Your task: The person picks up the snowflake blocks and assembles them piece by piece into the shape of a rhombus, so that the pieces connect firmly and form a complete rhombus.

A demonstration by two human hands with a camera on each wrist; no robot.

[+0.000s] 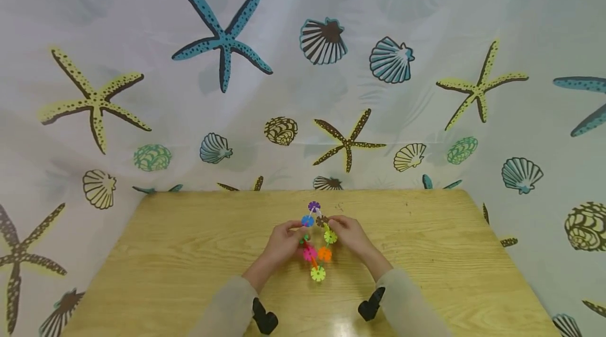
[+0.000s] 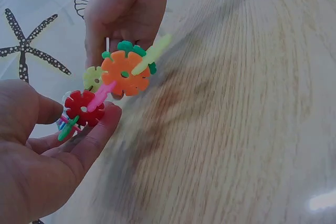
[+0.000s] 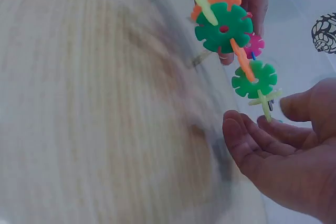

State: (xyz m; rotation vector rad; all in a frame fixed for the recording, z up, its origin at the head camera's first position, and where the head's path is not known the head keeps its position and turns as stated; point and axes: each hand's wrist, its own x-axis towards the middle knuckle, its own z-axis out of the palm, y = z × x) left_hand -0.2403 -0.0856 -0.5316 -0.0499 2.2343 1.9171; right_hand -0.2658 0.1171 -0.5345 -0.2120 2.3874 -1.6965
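Note:
A loop of colourful notched plastic interlocking discs is held up over the wooden table by both hands. My left hand grips the loop's left side, close to a blue disc; in the left wrist view its fingers lie beside a red disc. On the other side my right hand pinches near a brown disc, above a yellow disc. A purple disc tops the loop. Lower down are a pink disc, an orange disc and a yellow-green disc. Fingers partly hide the edge-on discs.
The wooden table extends to both sides of the hands. Behind it hangs a pale cloth printed with starfish and shells, which also runs along the left and right sides. Dark wrist cameras sit on both sleeves.

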